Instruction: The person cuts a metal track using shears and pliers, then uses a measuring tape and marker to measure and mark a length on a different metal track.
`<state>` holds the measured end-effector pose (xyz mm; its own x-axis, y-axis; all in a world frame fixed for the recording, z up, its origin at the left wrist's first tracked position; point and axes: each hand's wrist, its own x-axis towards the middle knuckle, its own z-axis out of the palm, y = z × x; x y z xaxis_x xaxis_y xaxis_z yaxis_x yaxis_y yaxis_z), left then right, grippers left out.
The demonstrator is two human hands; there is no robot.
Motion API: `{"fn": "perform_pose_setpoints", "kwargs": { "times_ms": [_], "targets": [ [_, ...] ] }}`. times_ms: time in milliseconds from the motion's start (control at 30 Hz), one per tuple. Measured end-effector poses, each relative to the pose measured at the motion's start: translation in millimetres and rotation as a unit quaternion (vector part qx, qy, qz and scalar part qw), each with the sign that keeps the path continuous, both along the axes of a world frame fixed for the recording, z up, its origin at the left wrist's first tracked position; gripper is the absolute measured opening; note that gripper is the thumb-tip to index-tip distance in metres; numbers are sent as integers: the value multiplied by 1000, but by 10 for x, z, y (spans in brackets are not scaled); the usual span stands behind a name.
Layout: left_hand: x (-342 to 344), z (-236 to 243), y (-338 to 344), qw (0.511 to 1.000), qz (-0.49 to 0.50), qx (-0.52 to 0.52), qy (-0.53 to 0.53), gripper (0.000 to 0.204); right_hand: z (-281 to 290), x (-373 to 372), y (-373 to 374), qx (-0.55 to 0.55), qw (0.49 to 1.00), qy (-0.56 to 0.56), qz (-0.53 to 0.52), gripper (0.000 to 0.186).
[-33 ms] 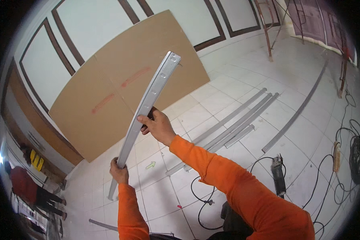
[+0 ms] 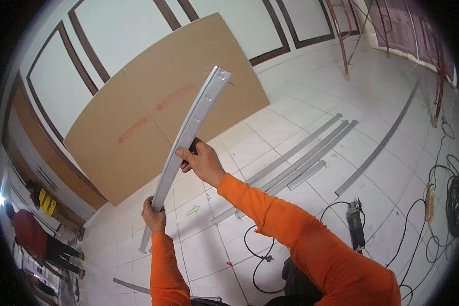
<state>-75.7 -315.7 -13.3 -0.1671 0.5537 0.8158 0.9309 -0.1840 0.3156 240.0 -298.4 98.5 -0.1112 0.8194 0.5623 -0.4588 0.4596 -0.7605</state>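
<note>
I hold the strip point(image 2: 195, 113) in both hands, raised at a steep slant above the floor point(image 2: 290, 97). My right hand point(image 2: 207, 162) is closed on it near the middle, thumb on the near face and fingers curled round behind. My left hand point(image 2: 154, 216) grips it lower down, close to the bottom end; some of those fingers are hidden from me. The strip is grey metal, with small marks along its face, and its upper end leans away to the right, in front of the brown board point(image 2: 115, 148) by the wall point(image 2: 224, 20). Orange sleeves point(image 2: 303, 222) cover both my arms.

Beyond my right forearm, grey bars point(image 2: 302, 145) lie side by side on the tiles, a short bar point(image 2: 307, 175) just beside them and a long bar point(image 2: 375, 148) farther right. The grinder point(image 2: 356, 227) lies near my right arm, and a coil point(image 2: 454, 201) of black cable sits at the far right. A green arrow point(image 2: 193, 209) shows on the floor between my forearms. Another person point(image 2: 31, 235) in a dark red top is well apart on my left.
</note>
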Motion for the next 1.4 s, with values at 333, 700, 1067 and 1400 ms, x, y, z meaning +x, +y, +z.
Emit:
{"fn": "perform_pose_setpoints", "kwargs": {
  "times_ms": [333,700,1067,1400],
  "targets": [
    [17,-37,114,990,-97,91,-39,36,-239,89,163,81,960,-145,223,42],
    [-350,-484,17,994,-83,64,38,37,425,676,-296,42,957,-115,263,45],
    [-420,-516,-171,995,-82,64,-6,33,424,554,-426,17,944,-115,308,36],
    [-895,-559,-232,997,-36,-66,-1,36,389,99,-776,10,916,-76,393,29]
  ]
}}
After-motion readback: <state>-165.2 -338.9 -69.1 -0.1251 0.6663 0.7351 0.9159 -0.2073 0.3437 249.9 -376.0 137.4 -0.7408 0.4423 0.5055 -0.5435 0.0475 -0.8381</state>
